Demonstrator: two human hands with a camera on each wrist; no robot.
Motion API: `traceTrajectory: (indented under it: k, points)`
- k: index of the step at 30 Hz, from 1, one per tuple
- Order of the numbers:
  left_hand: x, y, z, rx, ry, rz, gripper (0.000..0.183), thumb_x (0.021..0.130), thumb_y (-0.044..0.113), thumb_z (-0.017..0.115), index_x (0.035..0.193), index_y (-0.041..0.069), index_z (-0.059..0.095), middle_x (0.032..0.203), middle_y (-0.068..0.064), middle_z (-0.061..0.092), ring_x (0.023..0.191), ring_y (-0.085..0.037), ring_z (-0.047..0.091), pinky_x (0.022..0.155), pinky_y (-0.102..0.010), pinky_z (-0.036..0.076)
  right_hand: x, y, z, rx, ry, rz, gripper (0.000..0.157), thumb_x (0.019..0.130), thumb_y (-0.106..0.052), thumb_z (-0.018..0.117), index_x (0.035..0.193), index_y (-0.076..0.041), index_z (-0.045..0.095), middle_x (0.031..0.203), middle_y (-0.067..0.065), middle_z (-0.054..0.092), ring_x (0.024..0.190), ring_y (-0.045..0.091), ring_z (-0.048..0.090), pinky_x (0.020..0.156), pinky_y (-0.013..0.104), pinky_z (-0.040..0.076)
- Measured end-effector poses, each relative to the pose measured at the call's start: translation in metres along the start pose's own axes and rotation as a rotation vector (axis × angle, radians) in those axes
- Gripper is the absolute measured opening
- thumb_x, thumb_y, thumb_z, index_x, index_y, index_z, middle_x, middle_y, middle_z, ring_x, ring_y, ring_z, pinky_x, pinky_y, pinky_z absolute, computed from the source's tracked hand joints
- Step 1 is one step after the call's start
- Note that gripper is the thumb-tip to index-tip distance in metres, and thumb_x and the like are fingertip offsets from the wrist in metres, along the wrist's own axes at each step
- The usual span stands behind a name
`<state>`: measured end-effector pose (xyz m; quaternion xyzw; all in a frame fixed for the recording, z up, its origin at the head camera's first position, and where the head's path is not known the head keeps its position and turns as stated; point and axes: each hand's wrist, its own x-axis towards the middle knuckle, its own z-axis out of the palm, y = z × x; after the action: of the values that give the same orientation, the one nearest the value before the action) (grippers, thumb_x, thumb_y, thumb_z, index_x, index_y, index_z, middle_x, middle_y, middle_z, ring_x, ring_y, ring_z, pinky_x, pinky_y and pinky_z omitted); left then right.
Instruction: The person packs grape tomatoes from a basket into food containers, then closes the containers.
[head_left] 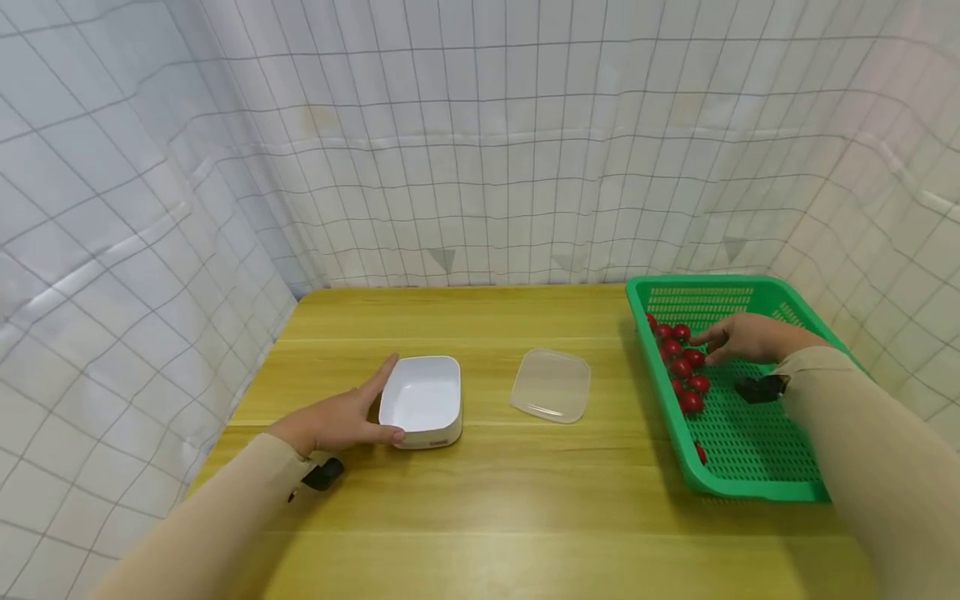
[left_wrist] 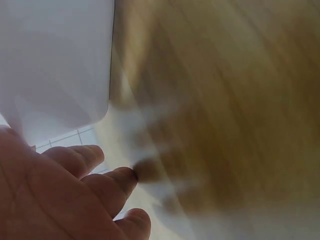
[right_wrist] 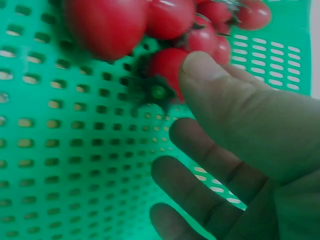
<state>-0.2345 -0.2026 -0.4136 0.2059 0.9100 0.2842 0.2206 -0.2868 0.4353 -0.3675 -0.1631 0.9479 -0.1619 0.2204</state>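
A square white box (head_left: 420, 396) with no lid on it stands on the wooden table. My left hand (head_left: 341, 417) rests against its left side, thumb at the front rim and a straight finger along the left edge. The box wall (left_wrist: 55, 60) fills the upper left of the left wrist view. Inside the green basket (head_left: 701, 479), my right hand (head_left: 750, 337) reaches over small red tomatoes (head_left: 681, 367). In the right wrist view its thumb overlaps one tomato (right_wrist: 165, 65) with a green stem; the index finger is mostly hidden behind the thumb, while the other fingers extend loosely.
A translucent square lid (head_left: 551, 386) lies flat between box and basket. The basket's raised rim surrounds the right hand. A white gridded curtain (head_left: 480, 167) encloses the table's back and sides. A lone tomato (head_left: 701, 453) lies near the basket's front left.
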Motion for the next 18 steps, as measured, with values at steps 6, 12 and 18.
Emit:
traceTrajectory:
  k: [6,12,18]
  points:
    - [0.000,-0.001,0.003,-0.039,0.003,0.002,0.128,0.091,0.059,0.077,0.168,0.023,-0.020,0.175,-0.026,0.009,0.156,-0.048,0.030,0.123,-0.065,0.030,0.005,0.004,0.005,0.017,-0.027,-0.003,0.054,0.099,-0.021,0.073,0.142,0.008,0.059,0.129,0.032,0.069,0.114,0.047,0.070,0.098,0.062,0.055]
    - [0.001,-0.001,0.006,-0.056,0.031,0.002,0.128,0.090,0.058,0.078,0.169,0.021,-0.015,0.174,-0.026,0.011,0.156,-0.047,0.030,0.124,-0.064,0.028,0.007,0.005,0.010,0.030,0.007,-0.021,0.052,0.096,-0.018,0.076,0.139,0.009,0.062,0.125,0.030,0.072,0.111,0.044,0.072,0.093,0.057,0.058]
    - [-0.001,-0.003,0.007,-0.057,0.054,0.007,0.124,0.090,0.057,0.078,0.170,0.021,-0.010,0.172,-0.029,0.018,0.155,-0.048,0.031,0.123,-0.065,0.029,0.010,0.003,0.013,0.013,0.000,-0.039,0.049,0.096,-0.016,0.076,0.137,0.007,0.064,0.124,0.028,0.073,0.110,0.043,0.072,0.092,0.055,0.059]
